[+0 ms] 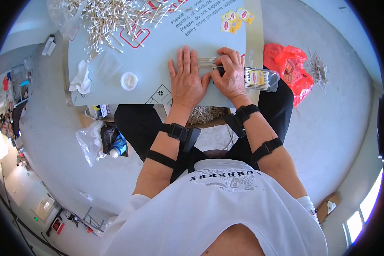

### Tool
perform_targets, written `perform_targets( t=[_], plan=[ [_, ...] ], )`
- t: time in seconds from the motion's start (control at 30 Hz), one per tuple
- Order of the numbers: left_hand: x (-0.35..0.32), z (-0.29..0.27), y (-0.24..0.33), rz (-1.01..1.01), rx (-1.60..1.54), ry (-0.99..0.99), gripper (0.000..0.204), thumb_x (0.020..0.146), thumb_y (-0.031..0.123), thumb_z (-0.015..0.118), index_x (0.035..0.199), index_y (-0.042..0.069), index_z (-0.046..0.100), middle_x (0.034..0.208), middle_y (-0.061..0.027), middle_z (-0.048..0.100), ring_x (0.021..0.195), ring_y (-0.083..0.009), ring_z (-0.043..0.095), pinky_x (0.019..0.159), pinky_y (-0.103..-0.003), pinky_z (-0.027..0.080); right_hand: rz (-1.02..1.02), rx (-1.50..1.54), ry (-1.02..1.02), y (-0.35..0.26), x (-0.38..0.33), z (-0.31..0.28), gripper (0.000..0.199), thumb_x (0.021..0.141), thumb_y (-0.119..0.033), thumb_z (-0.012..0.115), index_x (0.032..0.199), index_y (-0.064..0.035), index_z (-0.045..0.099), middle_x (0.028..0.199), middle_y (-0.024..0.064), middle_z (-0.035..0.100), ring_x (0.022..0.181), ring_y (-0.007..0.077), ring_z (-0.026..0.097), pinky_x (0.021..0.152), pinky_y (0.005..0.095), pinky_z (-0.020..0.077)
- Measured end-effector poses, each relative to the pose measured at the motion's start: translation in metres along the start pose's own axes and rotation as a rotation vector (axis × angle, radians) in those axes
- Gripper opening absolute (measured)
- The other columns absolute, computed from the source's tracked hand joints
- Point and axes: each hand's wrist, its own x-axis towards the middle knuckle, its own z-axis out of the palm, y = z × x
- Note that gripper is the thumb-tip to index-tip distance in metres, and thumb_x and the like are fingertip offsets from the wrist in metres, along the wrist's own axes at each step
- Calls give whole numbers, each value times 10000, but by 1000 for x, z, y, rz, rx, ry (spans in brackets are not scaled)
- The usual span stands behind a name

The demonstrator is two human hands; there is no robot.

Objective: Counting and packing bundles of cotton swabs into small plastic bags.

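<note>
White cotton cloth of a dark-printed shirt (226,205) is filling the area nearest the camera, and beyond it we are observing two bare forearms wearing black straps (266,148) and reaching over a pale grey-blue printed board (145,55). The left hand (187,81) is lying flat on the board, its fingers straight and the grip wide, holding nothing that we are seeing. The right hand (230,77) is bending its fingers over the right-hand ends of several thin white cotton swabs (206,63), which are lying between the two hands; a dark patch is showing under those fingers, and we are unable to tell how firmly they are gripping. Just beside the right hand, a clear plastic packet of white swabs with a yellow label (262,79) is jutting past the board's right edge. We are recording a loose heap of white swabs (109,23) toward the far left, small yellow-and-white cards (237,20) toward the far right, a round white tub (129,81) and a crumpled white tissue (82,79) at left. A red plastic bag (292,74) is sitting to the right of the board.
</note>
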Motion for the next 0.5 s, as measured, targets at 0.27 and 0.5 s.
perform_targets(
  t=[0.27,0.5],
  plan=[
    [1,0,-1,11,-14,4,760,833,381,618,1403,-48,360,1509,-204,281,1419,-345,225,1132,-564,130,5,-3,2,0,0,1,210,599,-82,637,790,-52,557,1089,87,558,1002,309,507,894,436,379],
    [1,0,-2,15,-16,10,750,834,381,613,1399,-47,370,1513,-206,275,1421,-341,221,1135,-560,125,8,-10,-5,0,0,1,218,596,-84,643,794,-50,559,1086,89,560,1014,310,503,896,434,375]
  ],
)
